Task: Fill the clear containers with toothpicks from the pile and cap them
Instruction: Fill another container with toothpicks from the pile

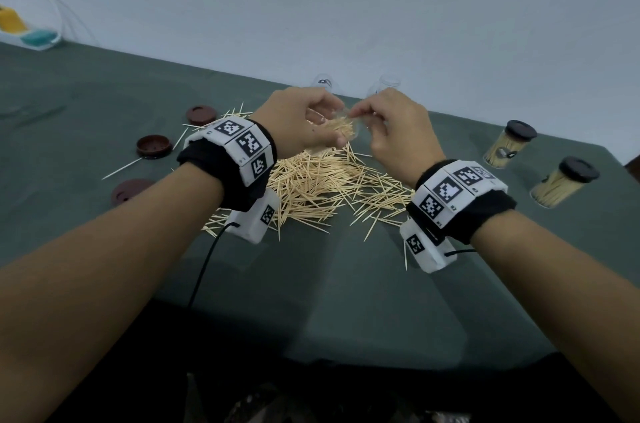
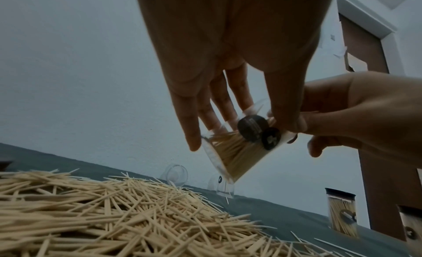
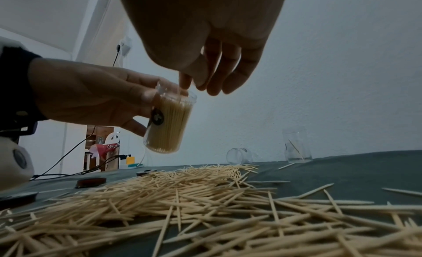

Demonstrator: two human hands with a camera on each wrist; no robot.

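Note:
My left hand (image 1: 330, 121) grips a clear container (image 1: 346, 132) tilted above the toothpick pile (image 1: 325, 183). The container (image 3: 167, 127) is packed with toothpicks and has no cap. My right hand (image 1: 355, 114) has thumb and forefinger pinched together at its open mouth, apparently on a few toothpicks (image 3: 178, 91). In the left wrist view my left fingers (image 2: 194, 127) and thumb wrap the container (image 2: 230, 156). Two empty clear containers wait at the back, one lying down (image 1: 323, 81) and one upright (image 1: 388, 83). Three brown caps (image 1: 154, 145) lie to the left.
Two filled, capped containers (image 1: 509, 144) (image 1: 561, 182) stand at the right on the green tablecloth (image 1: 346, 284). Stray toothpicks (image 1: 121, 168) lie around the pile. A cable (image 1: 204, 267) runs from my left wrist over the near table edge. The wall stands close behind.

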